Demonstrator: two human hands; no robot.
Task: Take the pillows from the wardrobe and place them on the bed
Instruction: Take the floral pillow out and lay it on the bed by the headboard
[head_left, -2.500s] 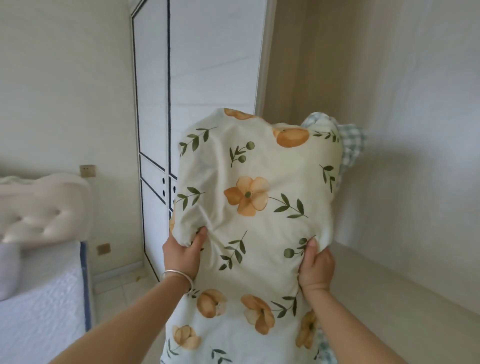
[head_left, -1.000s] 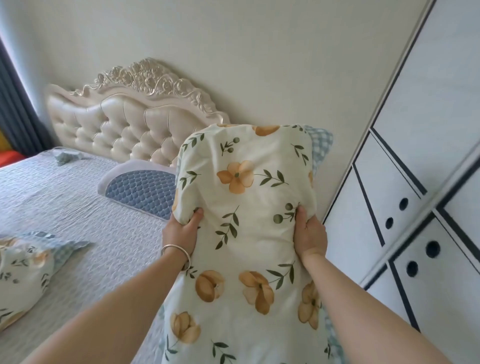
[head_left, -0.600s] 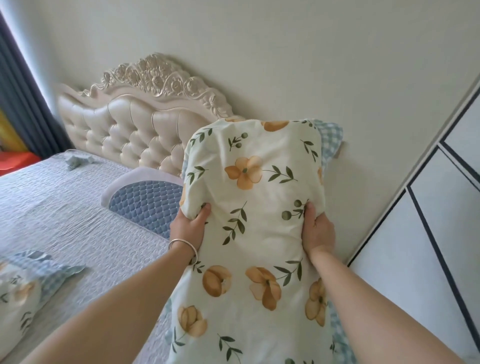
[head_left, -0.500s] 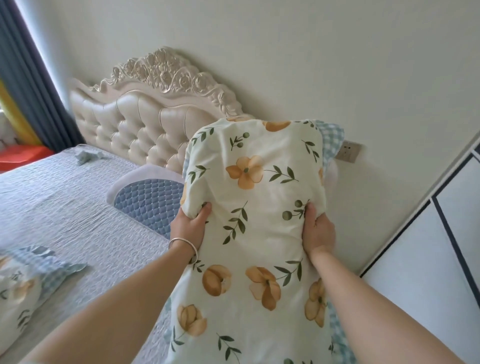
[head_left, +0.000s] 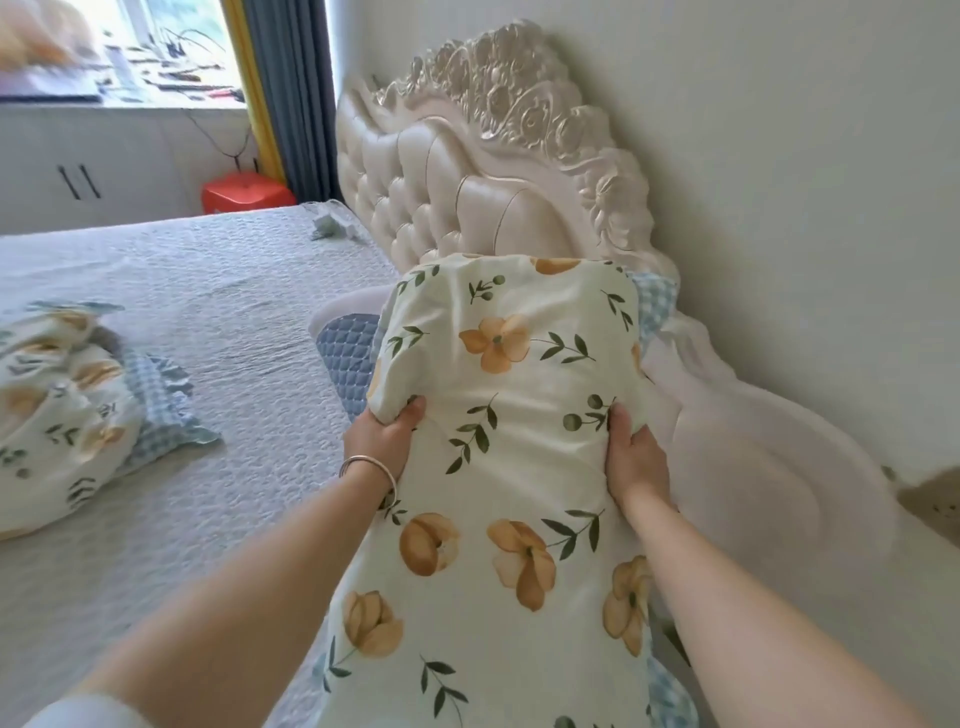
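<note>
Floral pillow (head_left: 519, 441) held upright before the headboard (head_left: 467, 156) at 12 o'clock, left hand (head_left: 382, 441) and right hand (head_left: 636, 462) clenched into its side edges; looks light, soft, yielding, best gripped mid-flank.

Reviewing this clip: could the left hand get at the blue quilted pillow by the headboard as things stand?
Probably not yet. The left hand is shut on the floral pillow, as is the right hand, and that pillow partly covers the blue quilted pillow.
</note>
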